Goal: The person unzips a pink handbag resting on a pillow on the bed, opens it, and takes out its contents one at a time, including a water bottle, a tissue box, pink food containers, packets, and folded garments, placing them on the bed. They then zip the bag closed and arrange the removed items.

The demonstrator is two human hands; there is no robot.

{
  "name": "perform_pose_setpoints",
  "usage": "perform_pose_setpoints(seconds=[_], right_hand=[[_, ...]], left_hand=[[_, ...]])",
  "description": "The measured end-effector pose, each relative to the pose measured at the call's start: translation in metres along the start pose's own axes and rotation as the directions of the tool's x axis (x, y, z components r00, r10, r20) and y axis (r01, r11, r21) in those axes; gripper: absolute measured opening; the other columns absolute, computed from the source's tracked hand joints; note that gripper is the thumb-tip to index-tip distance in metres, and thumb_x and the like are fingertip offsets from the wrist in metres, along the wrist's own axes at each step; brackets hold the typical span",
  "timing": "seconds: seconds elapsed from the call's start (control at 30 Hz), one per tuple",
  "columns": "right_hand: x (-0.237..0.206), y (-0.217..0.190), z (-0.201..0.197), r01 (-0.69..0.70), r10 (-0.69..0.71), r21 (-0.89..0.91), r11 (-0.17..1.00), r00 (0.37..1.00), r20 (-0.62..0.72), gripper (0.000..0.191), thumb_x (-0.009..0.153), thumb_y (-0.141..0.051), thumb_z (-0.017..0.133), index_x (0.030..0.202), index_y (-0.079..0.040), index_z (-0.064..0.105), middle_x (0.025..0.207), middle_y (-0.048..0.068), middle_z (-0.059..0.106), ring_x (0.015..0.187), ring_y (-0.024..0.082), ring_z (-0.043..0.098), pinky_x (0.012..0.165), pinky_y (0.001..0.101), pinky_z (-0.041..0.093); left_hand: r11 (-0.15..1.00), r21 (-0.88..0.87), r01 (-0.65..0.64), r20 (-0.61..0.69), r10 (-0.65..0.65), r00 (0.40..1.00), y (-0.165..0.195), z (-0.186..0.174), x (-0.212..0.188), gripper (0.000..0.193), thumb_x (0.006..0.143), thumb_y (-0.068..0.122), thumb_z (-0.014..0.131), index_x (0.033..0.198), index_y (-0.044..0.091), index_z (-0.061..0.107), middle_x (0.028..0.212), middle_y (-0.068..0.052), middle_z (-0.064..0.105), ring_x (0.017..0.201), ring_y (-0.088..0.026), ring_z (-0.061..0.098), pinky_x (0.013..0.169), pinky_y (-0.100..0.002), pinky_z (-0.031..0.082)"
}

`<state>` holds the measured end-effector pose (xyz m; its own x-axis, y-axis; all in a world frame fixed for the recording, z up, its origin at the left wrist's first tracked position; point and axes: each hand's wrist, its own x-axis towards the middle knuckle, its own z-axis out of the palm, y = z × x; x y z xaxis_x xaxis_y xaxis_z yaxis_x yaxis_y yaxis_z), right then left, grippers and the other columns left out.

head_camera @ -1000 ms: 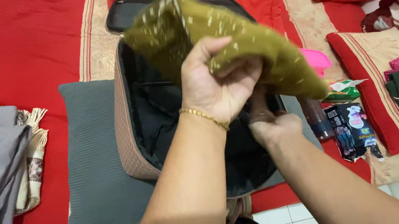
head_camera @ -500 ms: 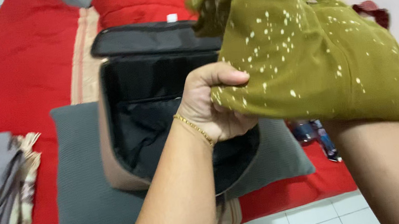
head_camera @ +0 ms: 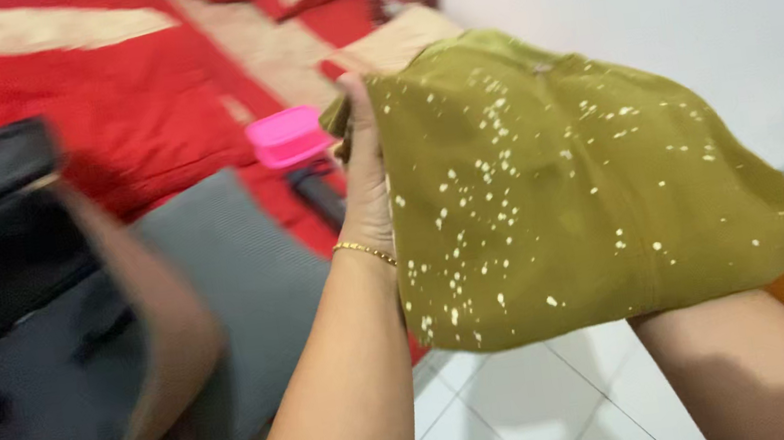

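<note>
Head cam: left hand (head_camera: 366, 193) gripping olive cloth (head_camera: 569, 187), right hidden beneath; suitcase (head_camera: 23, 329), pink box (head_camera: 285, 135) nearby.

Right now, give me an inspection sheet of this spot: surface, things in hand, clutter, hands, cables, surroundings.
Surface: red bedcover with beige bands, grey cushion.
Things in hand: olive speckled cloth, held up and spread.
Clutter: open dark suitcase, blurred; pink box.
Hands: left hand grips the cloth's edge, gold bracelet on the wrist; right hand hidden under the cloth.
Cables: nothing seen.
Surroundings: white wall, white tiled floor.
</note>
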<state>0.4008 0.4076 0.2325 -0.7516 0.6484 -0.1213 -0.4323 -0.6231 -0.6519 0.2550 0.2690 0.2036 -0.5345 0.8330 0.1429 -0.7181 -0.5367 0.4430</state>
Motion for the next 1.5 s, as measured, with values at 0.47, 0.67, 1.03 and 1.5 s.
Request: perform_pose_setpoints(seconds=[0.47, 0.67, 1.03, 1.5], right_hand=[[-0.031, -0.128, -0.189, 0.203, -0.182, 0.041, 0.978, 0.937, -0.297, 0.048, 0.106, -0.031, 0.032, 0.134, -0.006, 0.061, 0.134, 0.018, 0.068, 0.121, 0.034, 0.065, 0.104, 0.0508, 0.048], [0.029, -0.165, -0.225, 0.163, -0.143, 0.033, 0.986, 0.932, -0.332, 0.049, 0.106, -0.033, 0.031, 0.135, -0.007, 0.06, 0.135, 0.017, 0.068, 0.122, 0.033, 0.064, 0.105, 0.0511, 0.047], [0.208, -0.194, -0.244, 0.0, 0.012, 0.043, 0.999, 0.961, -0.276, 0.05, 0.107, -0.037, 0.03, 0.136, -0.008, 0.059, 0.136, 0.016, 0.067, 0.124, 0.032, 0.062, 0.107, 0.0515, 0.044], [0.437, -0.22, -0.214, -0.23, 0.23, 0.001, 0.973, 0.971, -0.068, 0.052, 0.108, -0.041, 0.028, 0.138, -0.011, 0.057, 0.139, 0.014, 0.066, 0.127, 0.03, 0.06, 0.11, 0.0521, 0.041]], left_hand=[[0.654, -0.064, 0.754, -0.056, -0.756, 0.652, -0.217, -0.021, 0.096, 0.034, 0.095, 0.021, 0.055, 0.114, -0.005, 0.065, 0.096, -0.019, 0.074, 0.079, -0.03, 0.074, 0.071, -0.044, 0.064], [0.738, -0.067, 0.672, -0.17, -0.672, 0.721, -0.271, -0.023, 0.165, 0.032, 0.096, 0.013, 0.051, 0.119, -0.004, 0.064, 0.101, -0.019, 0.073, 0.081, -0.029, 0.075, 0.073, -0.044, 0.064], [0.845, -0.071, 0.53, -0.323, -0.523, 0.789, -0.263, -0.067, 0.301, 0.03, 0.096, 0.014, 0.051, 0.116, -0.004, 0.063, 0.095, -0.018, 0.073, 0.079, -0.03, 0.073, 0.072, -0.047, 0.062], [0.974, 0.014, 0.226, -0.503, -0.188, 0.843, -0.197, -0.057, 0.427, 0.032, 0.094, 0.029, 0.055, 0.108, 0.004, 0.07, 0.099, -0.014, 0.075, 0.086, -0.029, 0.072, 0.081, -0.047, 0.059]])
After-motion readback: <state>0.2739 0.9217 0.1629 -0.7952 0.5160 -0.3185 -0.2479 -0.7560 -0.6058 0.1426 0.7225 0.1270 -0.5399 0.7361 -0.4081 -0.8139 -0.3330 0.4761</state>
